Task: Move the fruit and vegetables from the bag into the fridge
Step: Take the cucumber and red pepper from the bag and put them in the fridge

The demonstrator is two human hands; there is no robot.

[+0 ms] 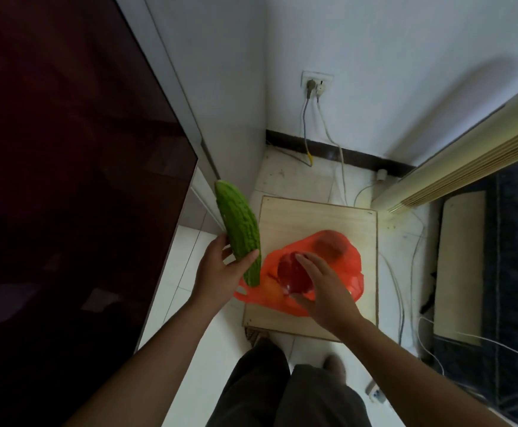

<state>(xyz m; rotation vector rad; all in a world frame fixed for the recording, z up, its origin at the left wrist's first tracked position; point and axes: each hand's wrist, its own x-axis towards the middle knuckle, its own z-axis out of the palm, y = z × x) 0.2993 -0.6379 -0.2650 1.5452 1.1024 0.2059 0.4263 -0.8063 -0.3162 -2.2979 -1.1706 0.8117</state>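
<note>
The left hand [217,269] grips a green bitter gourd [236,229] near its lower end. The gourd points up, close to the dark fridge door [66,180] on the left. The right hand [325,288] holds a red fruit [291,271] between thumb and fingers, in the open orange bag [350,263]. The bag lies on a wooden board [313,217].

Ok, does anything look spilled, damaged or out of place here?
Nothing spilled or damaged. The bitter gourd is in the left hand, and the right hand curls round a red fruit in the orange bag on the wooden board. Only oddity: loose cables trail across the floor around the board.
</note>
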